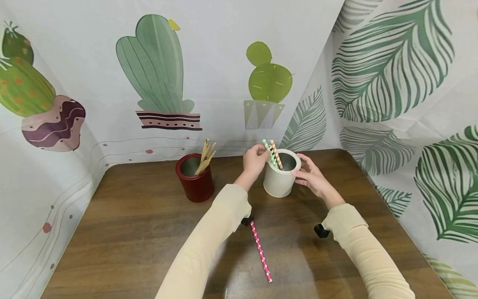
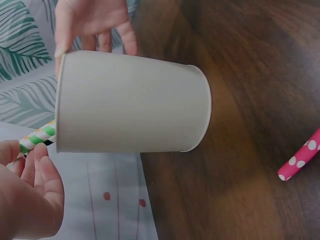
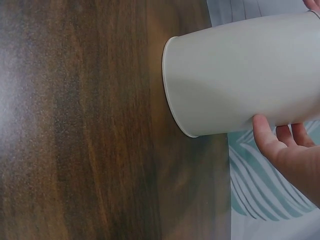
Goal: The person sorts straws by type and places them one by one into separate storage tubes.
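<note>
A cream-white can [image 1: 279, 182] stands upright near the back edge of the table. My left hand [image 1: 257, 159] is at its left rim, thumb and fingertips pinching a green-and-white striped paper straw [image 1: 269, 152] whose lower end is inside the can. An orange-and-white striped straw [image 1: 276, 154] leans in the can right beside it. From the other side, my right hand [image 1: 313, 177] holds the can, thumb toward the front and fingers behind the rim. In the right wrist view, the thumb and fingers of the right hand [image 3: 287, 145] touch the can's side wall [image 3: 235, 80].
A dark red can [image 1: 197, 187] with dry straw-coloured stalks [image 1: 205, 158] stands to the left. One pink straw with white dots [image 1: 261, 252] lies on the brown wooden table [image 1: 149, 241], in front of the white can. A printed cloth [image 1: 220, 83] hangs behind the table.
</note>
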`<state>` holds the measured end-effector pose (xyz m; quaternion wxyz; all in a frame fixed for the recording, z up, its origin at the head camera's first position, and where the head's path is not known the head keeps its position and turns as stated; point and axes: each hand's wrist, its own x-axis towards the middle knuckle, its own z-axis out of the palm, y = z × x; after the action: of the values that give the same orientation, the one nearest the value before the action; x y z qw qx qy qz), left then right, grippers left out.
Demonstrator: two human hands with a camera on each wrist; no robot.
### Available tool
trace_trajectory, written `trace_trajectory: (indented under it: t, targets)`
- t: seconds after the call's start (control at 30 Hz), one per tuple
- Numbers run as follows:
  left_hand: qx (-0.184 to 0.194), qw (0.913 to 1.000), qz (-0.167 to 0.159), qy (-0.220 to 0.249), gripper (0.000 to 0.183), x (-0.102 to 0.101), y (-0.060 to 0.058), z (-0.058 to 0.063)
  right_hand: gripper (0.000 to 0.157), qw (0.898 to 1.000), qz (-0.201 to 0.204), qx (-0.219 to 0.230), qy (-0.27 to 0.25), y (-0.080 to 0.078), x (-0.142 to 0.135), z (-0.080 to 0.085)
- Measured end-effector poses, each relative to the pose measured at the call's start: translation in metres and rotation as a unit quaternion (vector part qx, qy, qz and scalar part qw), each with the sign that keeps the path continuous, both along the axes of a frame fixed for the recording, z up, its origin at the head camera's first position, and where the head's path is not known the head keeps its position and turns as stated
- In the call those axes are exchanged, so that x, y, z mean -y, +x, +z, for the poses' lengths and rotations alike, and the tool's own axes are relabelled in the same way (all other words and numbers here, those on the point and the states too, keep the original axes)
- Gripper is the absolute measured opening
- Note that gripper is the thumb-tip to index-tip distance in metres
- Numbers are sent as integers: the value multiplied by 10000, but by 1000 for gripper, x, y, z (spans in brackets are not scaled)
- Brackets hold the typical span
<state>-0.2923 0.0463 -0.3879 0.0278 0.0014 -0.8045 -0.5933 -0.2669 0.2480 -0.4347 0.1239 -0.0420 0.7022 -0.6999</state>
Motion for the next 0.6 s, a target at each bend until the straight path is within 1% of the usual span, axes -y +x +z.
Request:
trace_trajectory:
  t: [0.1,0.2,0.27,0.37,0.5,0.6]
  targets:
    - [78,9995,-16,-293,19,-1,1,-4,66,10000,-11,-15,42,-1,-1,0]
    - [39,9980,5,-630,18,-3,3,-9,67,10000,0,5,46,-1,0,1]
    - [18,9972,0,-754,18,-3,4,-11,67,10000,4,-2,71,-1,0,1]
    - [50,9971,-11,-755,20,-3,6,-13,68,10000,-1,5,63,-1,1,1]
    - [87,9983,40,-575,25,1,6,-14,68,10000,-4,47,43,0,1,2]
    - [30,9992,66,-403,27,5,5,-13,67,10000,0,65,67,1,2,5]
